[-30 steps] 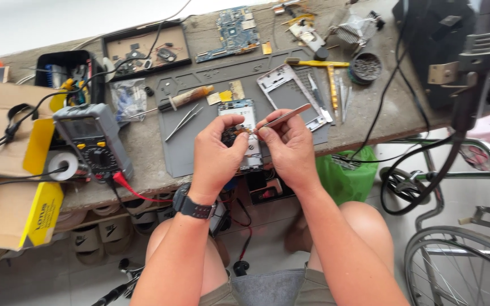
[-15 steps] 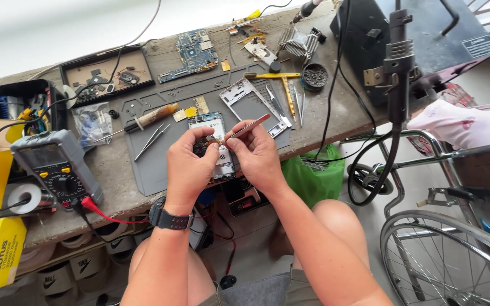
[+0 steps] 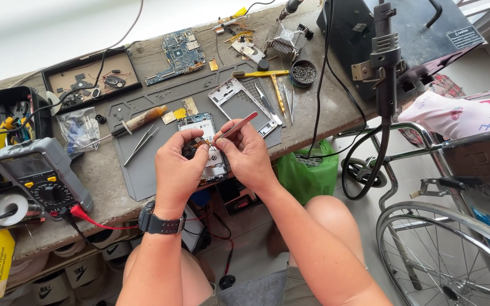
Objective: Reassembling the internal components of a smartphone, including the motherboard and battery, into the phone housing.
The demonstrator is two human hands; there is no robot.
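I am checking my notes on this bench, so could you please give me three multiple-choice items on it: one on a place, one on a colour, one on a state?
1. Where does the multimeter lie?
A. left of the grey mat
B. on the mat
C. right of the mat

2. What colour is the bag under the bench edge?
A. red
B. green
C. blue

3. What does the right hand hold?
A. nothing
B. a screwdriver
C. tweezers

Answers:
1 A, the multimeter sits on the bench left of the mat.
2 B, the bag hanging below the edge is bright green.
3 C, the right hand pinches slim tweezers over the opened phone, which the left hand steadies.
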